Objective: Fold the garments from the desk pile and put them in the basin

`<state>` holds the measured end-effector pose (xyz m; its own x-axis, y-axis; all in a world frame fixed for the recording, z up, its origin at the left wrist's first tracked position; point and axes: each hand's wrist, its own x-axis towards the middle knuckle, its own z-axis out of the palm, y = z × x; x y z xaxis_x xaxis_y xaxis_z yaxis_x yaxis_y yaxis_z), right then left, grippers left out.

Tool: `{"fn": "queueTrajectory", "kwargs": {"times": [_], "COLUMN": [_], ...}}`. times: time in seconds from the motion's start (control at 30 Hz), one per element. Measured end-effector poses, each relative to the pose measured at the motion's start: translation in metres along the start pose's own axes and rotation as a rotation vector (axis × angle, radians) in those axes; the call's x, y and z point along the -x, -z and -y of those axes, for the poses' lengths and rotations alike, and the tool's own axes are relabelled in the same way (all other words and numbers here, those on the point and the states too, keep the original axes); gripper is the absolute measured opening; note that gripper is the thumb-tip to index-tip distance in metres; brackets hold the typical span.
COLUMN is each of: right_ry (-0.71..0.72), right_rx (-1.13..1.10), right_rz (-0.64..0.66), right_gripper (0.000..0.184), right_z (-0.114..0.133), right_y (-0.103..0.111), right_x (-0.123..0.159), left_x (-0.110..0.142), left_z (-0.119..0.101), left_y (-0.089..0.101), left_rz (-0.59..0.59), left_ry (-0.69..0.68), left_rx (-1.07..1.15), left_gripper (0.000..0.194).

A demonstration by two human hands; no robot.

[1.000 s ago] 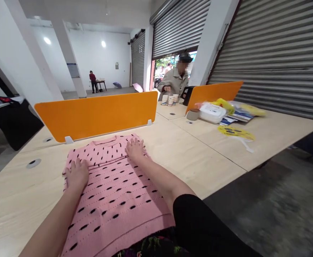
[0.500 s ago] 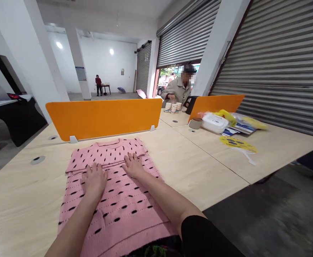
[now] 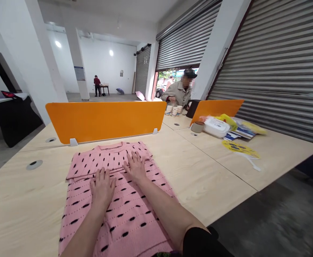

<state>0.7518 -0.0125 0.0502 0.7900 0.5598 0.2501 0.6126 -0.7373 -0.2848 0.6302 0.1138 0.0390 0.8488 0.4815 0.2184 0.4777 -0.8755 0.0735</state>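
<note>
A pink knitted sweater with black oval marks lies on the pale wooden table, its ribbed hem toward me. Its sleeves appear folded across the upper part, below the round neckline. My left hand rests flat on the knit just below the folded layer, fingers spread. On the right side, my right hand lies with spread fingers over the edge of that layer. Neither hand grips the cloth.
An orange divider stands beyond the sweater, with a second orange divider farther right. Near it lie a tape roll, a white plastic package and a yellow fan. Another person is near paper cups across the table.
My left hand has shifted slightly to the right over the sweater. My right hand stays on the folded layer with little movement. The view has moved slightly.
</note>
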Motion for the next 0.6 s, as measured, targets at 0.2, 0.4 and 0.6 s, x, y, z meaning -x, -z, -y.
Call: {"fn": "queueTrajectory", "kwargs": {"times": [0.2,0.4,0.6], "right_ry": [0.178,0.223,0.251], "right_rx": [-0.074,-0.073,-0.047], "right_rz": [0.268,0.227,0.301], "right_gripper": [0.065,0.066,0.062], "right_z": [0.0018,-0.0008,0.0021], "right_y": [-0.0032,-0.0029,-0.0062], "right_x": [-0.0013,-0.0001,0.0023], "left_x": [-0.0033,-0.0017,0.0026], "left_z": [0.0041,0.0052,0.0032], "left_y": [-0.0050,-0.0059,-0.0005], "left_rz": [0.090,0.156,0.140], "left_ry": [-0.036,-0.060,-0.084], "left_rx": [-0.002,-0.017,-0.003], "left_gripper": [0.062,0.062,0.061]}}
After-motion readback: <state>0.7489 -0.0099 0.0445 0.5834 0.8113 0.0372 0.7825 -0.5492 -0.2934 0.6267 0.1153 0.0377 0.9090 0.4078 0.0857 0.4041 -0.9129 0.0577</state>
